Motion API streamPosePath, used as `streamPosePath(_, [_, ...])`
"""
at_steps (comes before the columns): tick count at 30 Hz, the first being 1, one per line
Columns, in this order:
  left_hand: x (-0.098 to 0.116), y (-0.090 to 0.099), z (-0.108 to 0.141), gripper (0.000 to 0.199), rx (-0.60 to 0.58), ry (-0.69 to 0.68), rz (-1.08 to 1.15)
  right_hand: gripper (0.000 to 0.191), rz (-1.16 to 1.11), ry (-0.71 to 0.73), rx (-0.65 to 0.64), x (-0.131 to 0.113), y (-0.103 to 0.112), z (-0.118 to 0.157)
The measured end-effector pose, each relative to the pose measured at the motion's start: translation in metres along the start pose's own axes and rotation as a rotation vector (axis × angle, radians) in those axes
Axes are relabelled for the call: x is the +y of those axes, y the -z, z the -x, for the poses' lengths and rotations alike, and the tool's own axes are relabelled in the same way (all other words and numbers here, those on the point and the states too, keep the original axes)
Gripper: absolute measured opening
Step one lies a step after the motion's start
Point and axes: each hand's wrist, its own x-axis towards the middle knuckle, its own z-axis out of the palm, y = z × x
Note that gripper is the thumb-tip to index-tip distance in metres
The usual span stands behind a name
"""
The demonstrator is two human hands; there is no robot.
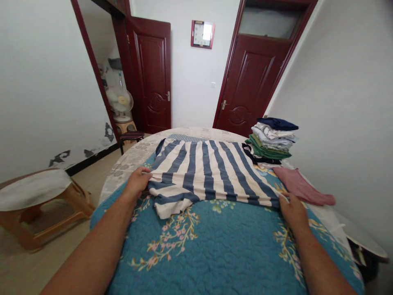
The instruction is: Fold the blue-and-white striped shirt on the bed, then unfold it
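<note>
A blue and cream striped shirt (208,168) lies spread across a teal quilted cloth (233,241) with embroidered flowers. One short sleeve sticks out toward me at its left end. My left hand (138,182) pinches the shirt's edge by that sleeve, thumb and fingers closed on the fabric. At the right end, my right hand (293,211) grips the lower corner, its fingertips partly hidden by the cloth and the hand itself. Just beyond my right hand lies a pink garment (302,186).
A stack of folded clothes (272,141) stands at the table's back right. The round table has a pale patterned tablecloth (123,164) under the quilt. On the left is a wooden stool (39,188) with a white cover. Red doors (153,73) and a fan (121,100) are farther off.
</note>
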Motion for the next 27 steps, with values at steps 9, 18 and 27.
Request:
streamPosePath(9, [-0.012, 0.015, 0.026, 0.029, -0.057, -0.099, -0.088, 0.053, 0.040, 0.012, -0.019, 0.001, -0.001, 0.001])
streamPosePath(18, [-0.013, 0.017, 0.055, 0.038, -0.079, -0.479, -0.749, 0.054, 0.181, 0.035, -0.060, 0.004, -0.002, -0.001])
streamPosePath(27, [0.000, 0.016, 0.025, 0.022, -0.312, -0.519, -0.687, 0.054, 0.141, 0.065, -0.055, 0.003, 0.001, 0.000])
